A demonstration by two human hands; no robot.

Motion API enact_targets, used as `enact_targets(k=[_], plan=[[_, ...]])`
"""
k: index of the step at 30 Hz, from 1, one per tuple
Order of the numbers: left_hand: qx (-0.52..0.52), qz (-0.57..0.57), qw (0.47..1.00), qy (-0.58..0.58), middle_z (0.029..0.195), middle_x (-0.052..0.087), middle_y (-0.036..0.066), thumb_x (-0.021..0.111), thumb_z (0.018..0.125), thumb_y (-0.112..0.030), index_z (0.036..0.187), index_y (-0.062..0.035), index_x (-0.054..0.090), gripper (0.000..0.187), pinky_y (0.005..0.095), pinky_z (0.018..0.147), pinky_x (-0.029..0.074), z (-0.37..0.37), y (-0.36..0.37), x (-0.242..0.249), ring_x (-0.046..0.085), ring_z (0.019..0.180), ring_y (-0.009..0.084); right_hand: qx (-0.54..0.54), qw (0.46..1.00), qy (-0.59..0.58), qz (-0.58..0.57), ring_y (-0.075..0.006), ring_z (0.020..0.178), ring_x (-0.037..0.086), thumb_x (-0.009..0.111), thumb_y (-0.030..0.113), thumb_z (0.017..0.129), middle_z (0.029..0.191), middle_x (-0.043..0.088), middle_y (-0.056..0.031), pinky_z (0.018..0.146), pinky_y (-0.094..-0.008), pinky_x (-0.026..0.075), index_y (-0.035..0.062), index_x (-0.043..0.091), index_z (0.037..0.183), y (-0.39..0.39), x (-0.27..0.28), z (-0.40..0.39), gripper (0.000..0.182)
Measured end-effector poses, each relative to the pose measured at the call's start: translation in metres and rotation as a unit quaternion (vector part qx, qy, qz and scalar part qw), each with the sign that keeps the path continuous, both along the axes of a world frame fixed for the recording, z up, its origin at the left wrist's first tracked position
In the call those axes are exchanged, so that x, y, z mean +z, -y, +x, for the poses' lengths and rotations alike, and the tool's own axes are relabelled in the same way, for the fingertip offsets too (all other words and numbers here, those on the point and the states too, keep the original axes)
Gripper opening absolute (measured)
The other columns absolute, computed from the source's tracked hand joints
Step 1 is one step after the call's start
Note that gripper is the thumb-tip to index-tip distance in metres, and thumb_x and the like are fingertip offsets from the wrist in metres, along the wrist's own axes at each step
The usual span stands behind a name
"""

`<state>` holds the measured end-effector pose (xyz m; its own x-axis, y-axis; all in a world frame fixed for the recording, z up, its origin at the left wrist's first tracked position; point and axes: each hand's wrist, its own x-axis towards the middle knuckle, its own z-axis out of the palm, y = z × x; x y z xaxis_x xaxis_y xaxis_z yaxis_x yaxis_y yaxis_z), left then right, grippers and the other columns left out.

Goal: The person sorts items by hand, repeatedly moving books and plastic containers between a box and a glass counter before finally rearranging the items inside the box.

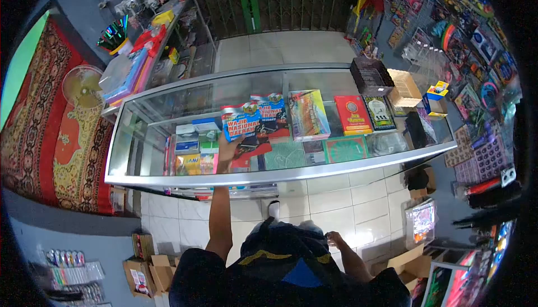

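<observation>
My left hand (227, 151) reaches over the glass counter and grips a blue and red song book (245, 130) by its lower left part. Just behind and right of it lies a similar book (273, 117), partly overlapped. Further right on the glass are a stack of yellow and multicoloured books (309, 115), a red book (353, 114) and a black patterned book (379, 113). My right hand (334, 238) hangs low beside my body, near the clothing, with its fingers bent; whether it holds anything is too small to tell.
The glass counter (269, 180) has a metal edge. A dark basket (371, 76) and a cream basket (404, 87) stand at its right end. Cardboard boxes (409, 264) sit on the floor at lower right. Goods hang on the right wall.
</observation>
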<state>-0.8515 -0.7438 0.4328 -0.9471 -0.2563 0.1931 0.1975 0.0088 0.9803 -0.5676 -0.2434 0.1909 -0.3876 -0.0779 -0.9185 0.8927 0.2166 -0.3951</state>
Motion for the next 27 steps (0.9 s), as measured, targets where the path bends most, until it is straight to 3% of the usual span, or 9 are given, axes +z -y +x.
enact_targets(k=[3,5,7,8,11,15,19,24,27], plan=[[-0.006,-0.03,1.0,-0.006,0.097,0.059,0.007,0.073,0.066,-0.009,0.108,-0.0014,0.047,0.05,0.029,0.079,0.044,-0.026,-0.004,0.002,0.056,0.087,0.0154,-0.062,0.998,0.006,-0.008,-0.0208,0.067,0.059,0.051,0.03,0.082,0.08,0.061,-0.0069,0.06,-0.038,0.046,0.0153,0.056,0.091,0.022,0.007,0.008,0.019],[-0.023,0.035,0.999,0.008,0.1,0.056,0.009,0.074,0.063,-0.007,0.112,-0.0008,0.042,0.06,0.0294,0.081,0.044,-0.044,-0.01,0.001,0.055,0.09,0.0166,-0.121,0.992,-0.023,-0.041,-0.0208,0.062,0.059,0.052,0.027,0.082,0.078,0.061,-0.0073,0.056,-0.0364,0.047,0.0151,0.056,0.092,0.02,-0.027,0.025,0.016],[-0.026,0.049,0.998,-0.013,0.102,0.055,0.009,0.075,0.061,-0.007,0.116,-0.0003,0.039,0.066,0.0297,0.082,0.044,-0.056,-0.014,-0.002,0.054,0.091,0.0174,-0.14,0.986,-0.081,-0.04,-0.0206,0.058,0.058,0.053,0.017,0.081,0.072,0.061,-0.0079,0.052,-0.0317,0.047,0.0094,0.056,0.09,0.038,-0.011,0.033,0.013],[0.004,-0.018,0.999,-0.028,0.105,0.054,0.01,0.075,0.06,-0.007,0.121,0.0005,0.034,0.073,0.0296,0.083,0.043,-0.06,-0.015,-0.002,0.054,0.093,0.0177,-0.159,0.98,-0.103,-0.062,-0.0202,0.058,0.058,0.054,0.015,0.08,0.072,0.061,-0.008,0.051,-0.0303,0.047,0.0076,0.056,0.09,0.043,-0.011,0.035,0.012],[0.002,-0.058,0.998,-0.034,0.105,0.054,0.011,0.075,0.059,-0.006,0.124,0.0005,0.032,0.077,0.029,0.082,0.043,-0.077,-0.01,-0.014,0.054,0.093,0.0177,-0.185,0.967,-0.15,-0.094,-0.0196,0.058,0.058,0.055,0.013,0.079,0.071,0.061,-0.0085,0.051,-0.029,0.047,0.0051,0.056,0.089,0.051,-0.021,0.04,0.013],[-0.002,-0.057,0.998,0.017,0.105,0.055,0.01,0.074,0.06,-0.005,0.122,-0.0002,0.035,0.074,0.0289,0.081,0.044,-0.085,-0.012,-0.014,0.056,0.092,0.0172,-0.172,0.968,-0.169,-0.073,-0.0194,0.058,0.059,0.057,0.012,0.078,0.071,0.061,-0.0091,0.051,-0.0291,0.047,0.0038,0.056,0.089,0.052,-0.041,0.049,0.014],[0.0,-0.059,0.998,-0.029,0.105,0.055,0.011,0.075,0.059,-0.008,0.119,-0.0017,0.04,0.07,0.0307,0.081,0.044,-0.1,-0.011,-0.033,0.055,0.092,0.0191,-0.147,0.972,-0.177,-0.049,-0.0191,0.059,0.059,0.059,0.012,0.077,0.071,0.061,-0.0097,0.052,-0.0291,0.047,0.0024,0.056,0.089,0.038,-0.056,0.041,0.016],[-0.005,-0.115,0.993,0.006,0.096,0.052,0.013,0.077,0.057,-0.016,0.113,-0.0058,0.046,0.065,0.037,0.086,0.037,-0.11,-0.015,-0.045,0.049,0.096,0.0282,-0.037,0.982,-0.182,0.033,-0.0178,0.061,0.06,0.064,0.014,0.073,0.07,0.061,-0.0094,0.052,-0.0288,0.048,0.0016,0.056,0.092,0.025,-0.042,0.012,0.024],[0.053,-0.203,0.978,0.016,0.102,0.045,0.016,0.077,0.056,-0.019,0.113,-0.007,0.046,0.066,0.0419,0.09,0.032,-0.101,-0.03,-0.025,0.042,0.102,0.0322,-0.15,0.969,-0.174,-0.094,-0.017,0.061,0.059,0.068,0.014,0.069,0.07,0.06,-0.0071,0.051,-0.0286,0.048,0.0004,0.056,0.094,0.028,-0.015,-0.007,0.031]])
